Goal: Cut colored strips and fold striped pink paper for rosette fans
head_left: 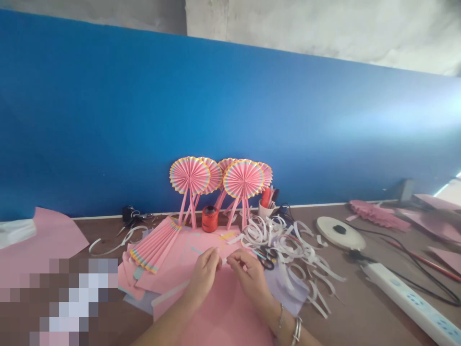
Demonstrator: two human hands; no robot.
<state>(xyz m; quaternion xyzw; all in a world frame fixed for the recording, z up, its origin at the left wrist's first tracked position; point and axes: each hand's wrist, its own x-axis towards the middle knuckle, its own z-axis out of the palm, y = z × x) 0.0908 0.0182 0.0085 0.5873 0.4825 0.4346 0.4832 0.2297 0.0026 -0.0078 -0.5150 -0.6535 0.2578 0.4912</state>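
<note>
My left hand and my right hand meet closely over pink paper, fingers bent into pinches. A tiny piece of a white strip shows between the fingertips, at the right hand's pinch. What the left fingers hold, if anything, is hidden. Along the edge of the pink paper, another white strip runs beneath my left forearm. Black-handled scissors lie just beyond my right hand. To the left rests a pleated pink paper fan with a striped edge.
Several round pink paper fans stand against the blue partition. Before them sits a red roll. Curled white strips heap up at right, near a pen cup, a round white disc and a power strip.
</note>
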